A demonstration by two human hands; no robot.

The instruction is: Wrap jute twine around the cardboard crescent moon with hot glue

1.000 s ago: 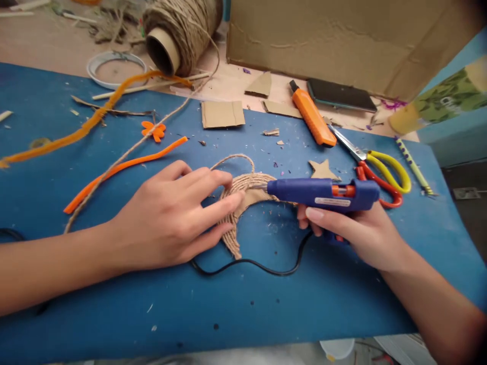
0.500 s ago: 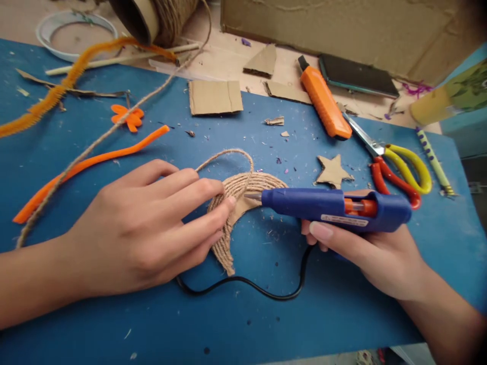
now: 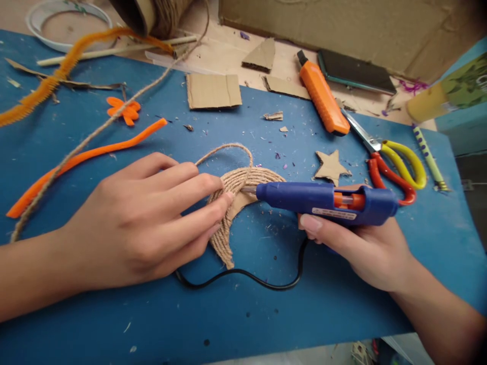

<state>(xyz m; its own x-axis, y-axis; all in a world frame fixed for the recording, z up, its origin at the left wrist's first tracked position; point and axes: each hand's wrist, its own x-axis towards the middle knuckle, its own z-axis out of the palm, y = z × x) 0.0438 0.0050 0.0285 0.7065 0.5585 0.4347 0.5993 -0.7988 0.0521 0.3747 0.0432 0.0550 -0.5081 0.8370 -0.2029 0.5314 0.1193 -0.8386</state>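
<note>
My right hand (image 3: 353,238) is wrapped around a blue hot glue gun (image 3: 297,196), its metal nozzle pointing left. The nozzle tip is at a cardboard crescent (image 3: 240,203) covered in rows of jute twine (image 3: 222,242); whether it touches is hard to tell. Closed over the crescent's left side, the fingers of my left hand (image 3: 163,213) grip it against the table, with the thumb hidden. A loose loop of twine (image 3: 228,146) arches from behind these fingers to the crescent's upper edge. The gun's black cord (image 3: 243,272) curves below the crescent.
A blue mat (image 3: 152,324) covers the table. Orange pipe cleaner (image 3: 72,53), twine spool (image 3: 167,17) and cardboard pieces (image 3: 214,91) lie behind. Rightward are a cardboard star (image 3: 332,166), orange cutter (image 3: 323,96), scissors (image 3: 399,165) and a phone (image 3: 355,71).
The nozzle has shifted slightly left and down along the crescent, with my right hand following. My left hand keeps its place on the crescent. The whole view has shifted a little.
</note>
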